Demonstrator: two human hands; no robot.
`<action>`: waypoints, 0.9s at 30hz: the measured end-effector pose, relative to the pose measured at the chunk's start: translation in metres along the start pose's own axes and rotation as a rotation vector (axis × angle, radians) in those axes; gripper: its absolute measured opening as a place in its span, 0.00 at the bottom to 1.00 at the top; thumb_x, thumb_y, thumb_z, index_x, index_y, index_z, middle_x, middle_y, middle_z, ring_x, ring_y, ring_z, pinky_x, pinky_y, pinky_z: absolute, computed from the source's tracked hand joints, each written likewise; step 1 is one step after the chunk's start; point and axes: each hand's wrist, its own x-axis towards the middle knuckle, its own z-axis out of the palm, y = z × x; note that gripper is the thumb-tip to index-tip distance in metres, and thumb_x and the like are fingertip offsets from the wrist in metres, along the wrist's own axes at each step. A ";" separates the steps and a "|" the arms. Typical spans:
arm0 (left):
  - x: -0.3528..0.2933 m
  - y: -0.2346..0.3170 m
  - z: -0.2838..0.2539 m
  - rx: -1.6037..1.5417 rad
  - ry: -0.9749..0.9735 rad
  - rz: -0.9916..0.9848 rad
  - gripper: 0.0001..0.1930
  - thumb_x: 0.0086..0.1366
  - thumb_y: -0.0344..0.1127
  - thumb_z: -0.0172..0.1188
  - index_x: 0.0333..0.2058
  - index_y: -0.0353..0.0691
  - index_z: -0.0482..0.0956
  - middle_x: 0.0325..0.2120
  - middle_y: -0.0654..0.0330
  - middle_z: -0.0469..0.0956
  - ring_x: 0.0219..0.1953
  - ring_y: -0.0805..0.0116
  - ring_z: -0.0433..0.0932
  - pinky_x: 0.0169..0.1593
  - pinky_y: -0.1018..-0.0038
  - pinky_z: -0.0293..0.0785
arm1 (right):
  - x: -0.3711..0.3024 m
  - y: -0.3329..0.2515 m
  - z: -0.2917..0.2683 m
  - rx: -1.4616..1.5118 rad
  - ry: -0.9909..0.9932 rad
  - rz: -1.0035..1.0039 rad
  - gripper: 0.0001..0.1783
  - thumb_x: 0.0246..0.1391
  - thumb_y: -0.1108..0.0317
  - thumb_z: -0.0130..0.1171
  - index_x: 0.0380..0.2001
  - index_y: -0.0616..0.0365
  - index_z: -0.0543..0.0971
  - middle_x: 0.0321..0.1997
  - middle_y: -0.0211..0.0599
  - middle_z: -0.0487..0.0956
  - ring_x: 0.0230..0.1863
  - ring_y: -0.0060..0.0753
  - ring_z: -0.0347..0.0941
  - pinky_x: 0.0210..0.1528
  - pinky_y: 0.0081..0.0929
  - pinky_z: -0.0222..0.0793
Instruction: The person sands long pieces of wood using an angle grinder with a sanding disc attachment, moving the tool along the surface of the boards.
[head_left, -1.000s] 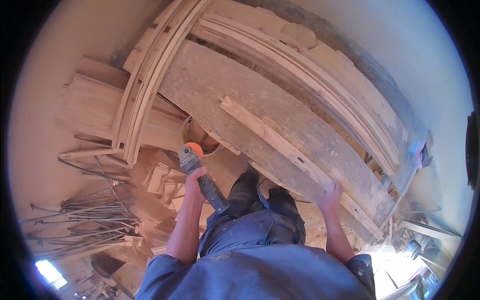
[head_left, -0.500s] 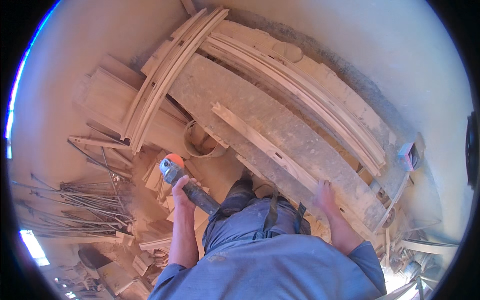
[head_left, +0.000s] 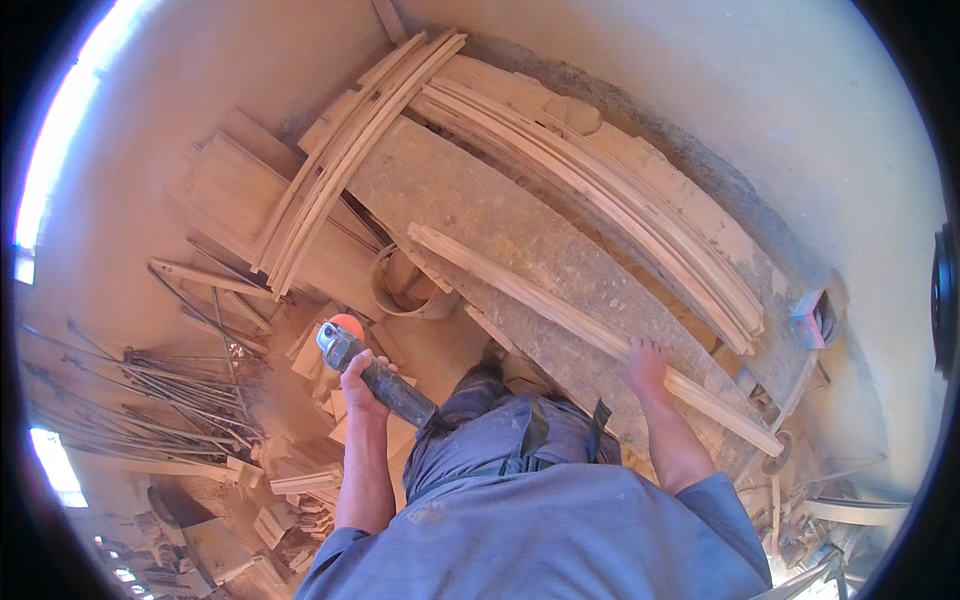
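White glare blazes from a bright strip (head_left: 62,130) well beyond the left end of the counter (head_left: 470,195), a smaller white patch (head_left: 57,468) burning below! Warm haze softens everything, shadow darkens the counter's far edge, stacked strips (head_left: 620,205) bow with the fisheye, the view's corners go black.

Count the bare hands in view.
2: the left hand grips the orange-disc power tool; the right hand is on the wooden strip. No others show.

Left fingers (head_left: 357,368) around grinder (head_left: 397,394), right fingers (head_left: 648,352) curled over wooden strip (head_left: 520,287)
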 end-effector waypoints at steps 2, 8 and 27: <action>-0.009 0.002 0.007 0.024 0.018 0.022 0.11 0.59 0.36 0.65 0.38 0.40 0.75 0.28 0.55 0.81 0.27 0.57 0.81 0.33 0.61 0.82 | 0.001 -0.002 -0.004 0.051 -0.005 0.013 0.23 0.49 0.60 0.70 0.48 0.54 0.80 0.53 0.46 0.80 0.59 0.52 0.76 0.62 0.49 0.70; -0.017 0.003 0.021 0.054 -0.009 0.006 0.12 0.59 0.35 0.65 0.39 0.40 0.75 0.28 0.54 0.80 0.26 0.56 0.81 0.32 0.61 0.82 | 0.002 0.015 -0.032 0.271 0.027 0.136 0.23 0.44 0.67 0.71 0.47 0.56 0.81 0.54 0.48 0.80 0.60 0.54 0.74 0.57 0.50 0.74; 0.039 0.020 0.112 0.371 -0.151 -0.118 0.10 0.58 0.35 0.66 0.35 0.35 0.78 0.26 0.56 0.79 0.25 0.59 0.81 0.31 0.63 0.79 | 0.003 0.061 -0.002 0.148 0.286 0.257 0.27 0.39 0.77 0.65 0.48 0.58 0.79 0.52 0.49 0.75 0.61 0.56 0.67 0.65 0.47 0.63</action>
